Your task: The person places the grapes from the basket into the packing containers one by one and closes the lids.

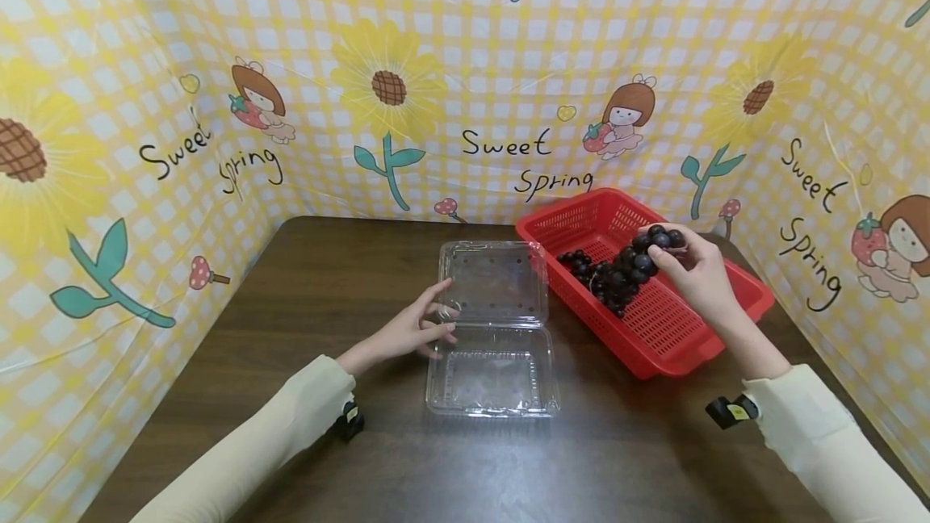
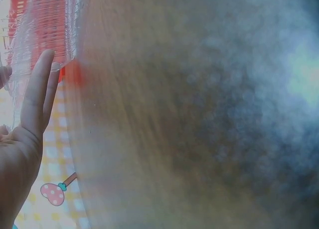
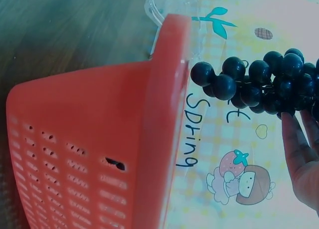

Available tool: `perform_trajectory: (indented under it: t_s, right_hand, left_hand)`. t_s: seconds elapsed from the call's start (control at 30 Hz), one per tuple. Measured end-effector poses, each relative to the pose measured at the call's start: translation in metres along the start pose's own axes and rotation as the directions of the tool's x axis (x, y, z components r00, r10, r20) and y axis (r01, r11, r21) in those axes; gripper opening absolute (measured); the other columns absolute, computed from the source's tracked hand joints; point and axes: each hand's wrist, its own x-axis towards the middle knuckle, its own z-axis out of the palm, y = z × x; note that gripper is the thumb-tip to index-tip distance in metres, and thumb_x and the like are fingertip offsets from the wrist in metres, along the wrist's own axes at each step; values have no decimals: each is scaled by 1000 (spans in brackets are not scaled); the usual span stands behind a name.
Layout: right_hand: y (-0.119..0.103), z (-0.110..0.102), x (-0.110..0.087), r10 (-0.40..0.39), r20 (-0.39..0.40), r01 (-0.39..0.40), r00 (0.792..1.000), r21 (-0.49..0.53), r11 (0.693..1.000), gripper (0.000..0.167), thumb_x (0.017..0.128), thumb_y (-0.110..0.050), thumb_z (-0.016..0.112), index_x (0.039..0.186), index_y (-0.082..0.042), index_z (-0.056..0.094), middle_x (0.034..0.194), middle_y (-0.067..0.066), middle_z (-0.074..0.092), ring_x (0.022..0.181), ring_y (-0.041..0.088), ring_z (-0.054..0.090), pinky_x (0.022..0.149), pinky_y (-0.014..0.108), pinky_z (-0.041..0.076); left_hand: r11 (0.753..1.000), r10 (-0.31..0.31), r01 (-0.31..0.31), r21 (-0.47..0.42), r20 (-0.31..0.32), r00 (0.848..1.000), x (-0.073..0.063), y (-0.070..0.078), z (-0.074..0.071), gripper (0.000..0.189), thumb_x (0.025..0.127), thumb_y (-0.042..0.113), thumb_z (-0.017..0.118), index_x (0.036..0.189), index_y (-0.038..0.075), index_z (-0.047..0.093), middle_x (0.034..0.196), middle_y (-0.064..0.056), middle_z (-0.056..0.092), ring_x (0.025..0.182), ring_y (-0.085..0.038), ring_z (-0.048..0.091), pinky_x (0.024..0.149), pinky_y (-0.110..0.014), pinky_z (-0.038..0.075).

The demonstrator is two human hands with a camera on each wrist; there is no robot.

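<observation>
My right hand (image 1: 697, 273) grips a bunch of dark grapes (image 3: 259, 84) by one end, thumb on the near side, over the red plastic basket (image 1: 661, 321). More dark grapes (image 1: 577, 258) lie in the basket's left part, overlapped by the held bunch in the head view. A clear plastic clamshell box (image 1: 490, 406) stands unfolded left of the basket, its lid (image 1: 494, 281) laid back toward the wall. Beside the hinge, my left hand (image 1: 407, 331) rests with fingers spread at the box's left edge. In the left wrist view, its fingers (image 2: 36, 97) extend against the clear plastic.
The dark wooden table (image 1: 291, 297) carries box and basket. Behind and at both sides hangs a yellow checked cloth (image 1: 450, 39) printed with sunflowers. The basket's raised wall (image 3: 84, 104) stands close to the right wrist, and its left rim adjoins the lid.
</observation>
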Motion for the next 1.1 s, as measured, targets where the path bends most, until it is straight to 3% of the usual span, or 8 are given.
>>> perform_trajectory:
  t_s: [0.87,1.1]
  right_hand:
    - [-11,15,3,-11,56,11,998,0,1000,28,91,-2,54,119,3,55,108,-14,61,86,4,57,70,10,50]
    - [-10,18,5,-36,70,34,997,34,999,29,91,-4,54,119,2,55,110,-11,62,89,7,58,75,11,51]
  left_hand:
    - [1000,-3,3,19,-3,1000,0,0,0,77,94,13,54,149,30,3,131,-21,45,96,-36,63,64,-46,58]
    - [1000,3,-3,5,-5,1000,0,0,1,77,94,12,55,149,29,3,130,-21,45,96,-37,63,64,-46,58]
